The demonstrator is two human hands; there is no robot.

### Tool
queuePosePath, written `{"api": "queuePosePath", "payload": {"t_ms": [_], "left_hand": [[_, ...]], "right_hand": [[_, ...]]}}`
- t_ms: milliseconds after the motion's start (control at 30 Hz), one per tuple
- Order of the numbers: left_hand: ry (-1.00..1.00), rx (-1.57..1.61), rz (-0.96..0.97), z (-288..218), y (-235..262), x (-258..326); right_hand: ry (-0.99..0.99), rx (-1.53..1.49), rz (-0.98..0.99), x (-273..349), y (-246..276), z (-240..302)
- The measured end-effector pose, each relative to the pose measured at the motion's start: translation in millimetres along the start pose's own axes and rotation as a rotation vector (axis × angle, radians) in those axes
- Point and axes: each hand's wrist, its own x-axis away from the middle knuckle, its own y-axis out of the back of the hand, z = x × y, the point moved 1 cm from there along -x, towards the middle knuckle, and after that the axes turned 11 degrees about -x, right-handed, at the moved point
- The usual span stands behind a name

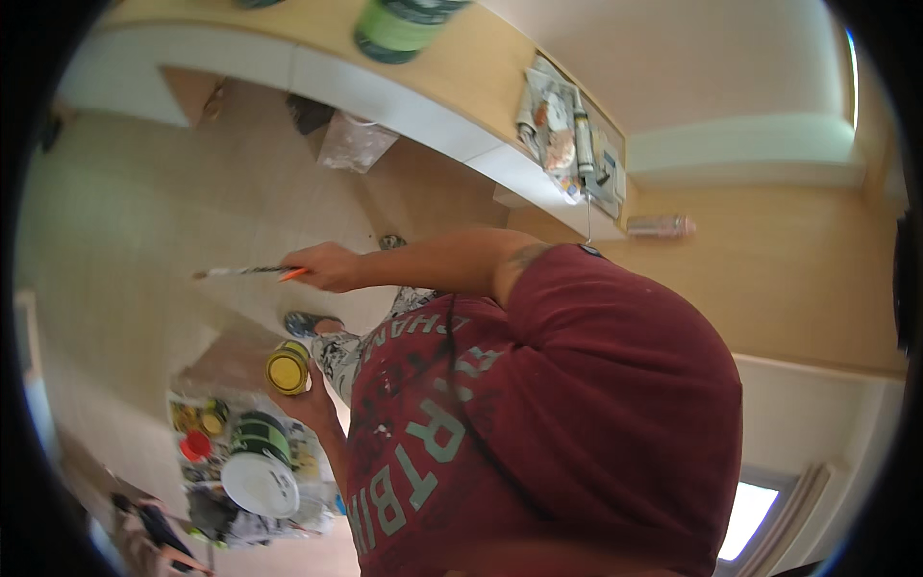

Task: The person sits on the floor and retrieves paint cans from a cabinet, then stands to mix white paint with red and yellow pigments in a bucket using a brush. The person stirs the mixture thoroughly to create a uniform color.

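Indoors, a red container [195,445] rests at left near a green-banded bucket [260,435]; a slim brush [234,272] juts from the right hand [325,266] closed around it; the left hand [312,409] grips a yellow-topped jar [288,369] above the floor [125,212]; farther right, a green tub [392,37] sits on the tabletop [486,62]

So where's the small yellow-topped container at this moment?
In the head view, left of centre, the small yellow-topped container is in the person's left hand, just below one foot in the picture.
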Motion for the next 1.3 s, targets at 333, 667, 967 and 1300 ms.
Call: {"api": "queuePosePath", "payload": {"t_ms": [333, 667, 967, 1300], "left_hand": [[-0.511, -0.059, 0.359, -203.4, -248.1, -15.7], [-0.791, -0.210, 0.657, -356.3, -528.7, 29.3], [-0.723, -0.291, 0.517, -386.6, -611.5, 6.7], [-0.832, -0.465, 0.434, -368.4, -614.1, -4.4]], "right_hand": [[-0.236, -0.073, -0.900, 293.6, 265.2, -115.8], [-0.434, -0.204, -1.304, 462.8, 357.0, -157.3], [-0.497, -0.242, -1.349, 498.4, 361.7, -162.9], [-0.291, -0.174, -1.300, 446.7, 396.5, -164.0]]}}
